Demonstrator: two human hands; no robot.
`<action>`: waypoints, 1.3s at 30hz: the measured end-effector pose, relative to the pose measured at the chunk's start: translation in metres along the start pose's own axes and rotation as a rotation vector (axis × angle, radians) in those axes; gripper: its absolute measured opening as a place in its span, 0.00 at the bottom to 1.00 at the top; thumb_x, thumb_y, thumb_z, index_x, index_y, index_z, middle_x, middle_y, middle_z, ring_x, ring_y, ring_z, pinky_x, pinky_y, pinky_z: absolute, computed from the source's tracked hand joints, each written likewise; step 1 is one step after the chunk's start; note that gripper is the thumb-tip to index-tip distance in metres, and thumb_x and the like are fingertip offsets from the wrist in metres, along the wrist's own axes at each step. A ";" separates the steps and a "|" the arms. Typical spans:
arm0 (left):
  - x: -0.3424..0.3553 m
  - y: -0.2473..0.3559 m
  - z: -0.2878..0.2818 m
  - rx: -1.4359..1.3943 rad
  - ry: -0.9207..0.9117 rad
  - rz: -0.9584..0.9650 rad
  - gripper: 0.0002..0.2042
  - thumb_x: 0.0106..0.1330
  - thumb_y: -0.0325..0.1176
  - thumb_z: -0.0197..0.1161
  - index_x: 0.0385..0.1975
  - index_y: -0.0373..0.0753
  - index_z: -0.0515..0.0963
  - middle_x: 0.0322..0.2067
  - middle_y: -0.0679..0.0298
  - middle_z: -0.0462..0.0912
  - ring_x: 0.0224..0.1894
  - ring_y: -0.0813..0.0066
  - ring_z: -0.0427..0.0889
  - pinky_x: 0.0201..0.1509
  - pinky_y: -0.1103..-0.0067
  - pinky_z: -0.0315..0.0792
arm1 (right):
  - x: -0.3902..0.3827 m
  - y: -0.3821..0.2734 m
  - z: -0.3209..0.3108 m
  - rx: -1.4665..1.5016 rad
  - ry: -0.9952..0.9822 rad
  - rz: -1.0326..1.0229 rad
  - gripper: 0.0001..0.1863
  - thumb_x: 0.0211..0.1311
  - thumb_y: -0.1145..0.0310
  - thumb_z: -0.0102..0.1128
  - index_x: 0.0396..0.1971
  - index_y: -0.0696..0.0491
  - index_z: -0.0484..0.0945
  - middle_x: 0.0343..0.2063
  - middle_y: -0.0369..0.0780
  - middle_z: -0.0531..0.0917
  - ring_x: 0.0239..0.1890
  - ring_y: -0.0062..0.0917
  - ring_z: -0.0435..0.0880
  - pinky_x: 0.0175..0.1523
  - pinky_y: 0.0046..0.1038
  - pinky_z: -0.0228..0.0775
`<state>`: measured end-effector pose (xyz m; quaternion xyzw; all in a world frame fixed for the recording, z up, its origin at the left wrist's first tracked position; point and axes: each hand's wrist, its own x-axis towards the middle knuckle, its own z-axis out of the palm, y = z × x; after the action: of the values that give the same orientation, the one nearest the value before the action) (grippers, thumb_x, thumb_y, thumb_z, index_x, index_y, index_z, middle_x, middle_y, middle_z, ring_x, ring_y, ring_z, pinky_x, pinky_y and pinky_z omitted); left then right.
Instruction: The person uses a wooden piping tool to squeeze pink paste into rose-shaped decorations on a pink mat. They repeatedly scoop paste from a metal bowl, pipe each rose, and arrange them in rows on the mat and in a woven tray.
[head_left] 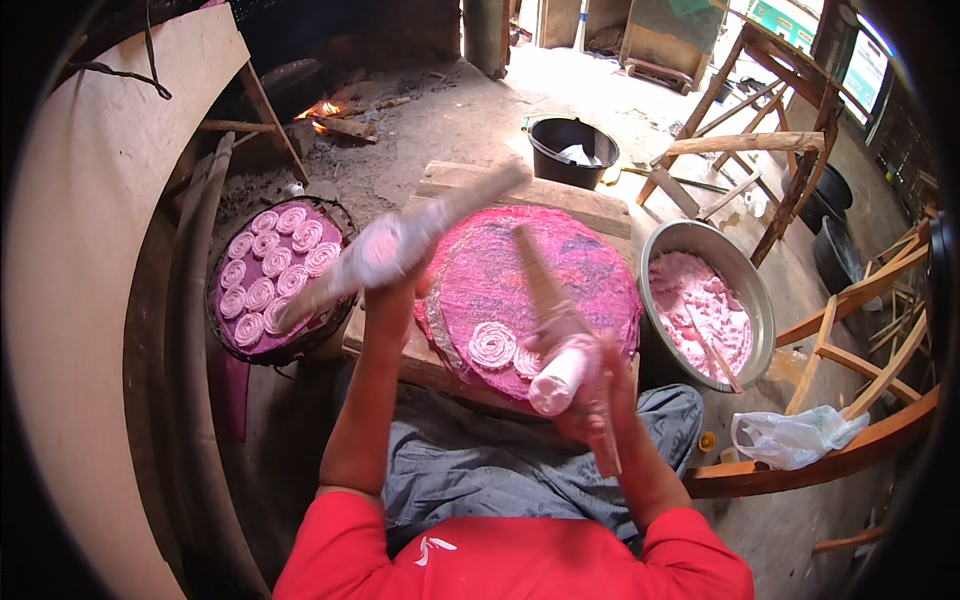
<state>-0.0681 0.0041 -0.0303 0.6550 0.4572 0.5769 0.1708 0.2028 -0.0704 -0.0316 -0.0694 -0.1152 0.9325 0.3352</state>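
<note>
Closed, as far as the blur shows, the left hand (401, 284) grips the press (385, 245) at eleven o'clock and the right hand (592, 398) the plunger (557, 382) at one, likely because each half needs a hand. At twelve, the mat (480, 268) bears swirls (492, 345) near its seven; the basin (765, 318), at its three, presumably keeps dough (715, 290) reachable.

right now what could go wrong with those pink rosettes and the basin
1. The blurred bar in the left hand overlaps the left-side rosettes in this view; if lowered, it might smear them.
2. The pale cylinder in the right hand is close to the rosettes on the round pink cloth; a slip could squash one.
3. The stick in the basin reaches its rim; a stray elbow might knock it.
</note>
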 end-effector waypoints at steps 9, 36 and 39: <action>-0.068 0.044 -0.003 0.153 -0.472 -0.042 0.15 0.52 0.37 0.71 0.39 0.40 0.80 0.31 0.57 0.83 0.35 0.61 0.83 0.39 0.68 0.76 | -0.019 -0.024 0.032 -1.698 0.187 -0.681 0.47 0.59 0.40 0.57 0.65 0.59 0.53 0.42 0.49 0.78 0.32 0.31 0.81 0.35 0.30 0.74; -0.104 -0.017 -0.054 -0.426 -0.499 -0.526 0.18 0.64 0.37 0.64 0.50 0.36 0.72 0.43 0.59 0.78 0.46 0.75 0.77 0.51 0.77 0.72 | -0.091 0.017 -0.072 -0.728 -0.176 0.117 0.57 0.37 0.41 0.74 0.61 0.66 0.60 0.48 0.45 0.75 0.49 0.33 0.74 0.53 0.34 0.64; -0.127 -0.078 -0.089 0.136 0.101 -0.537 0.19 0.64 0.36 0.64 0.50 0.35 0.70 0.49 0.55 0.73 0.49 0.70 0.75 0.52 0.76 0.72 | -0.103 0.007 -0.049 -0.817 -0.287 -0.288 0.62 0.38 0.39 0.71 0.67 0.61 0.50 0.39 0.48 0.76 0.37 0.37 0.78 0.42 0.37 0.70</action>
<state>-0.1704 -0.0835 -0.1403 0.4908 0.6598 0.5111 0.2501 0.2877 -0.1334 -0.0755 -0.0493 -0.5272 0.7547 0.3875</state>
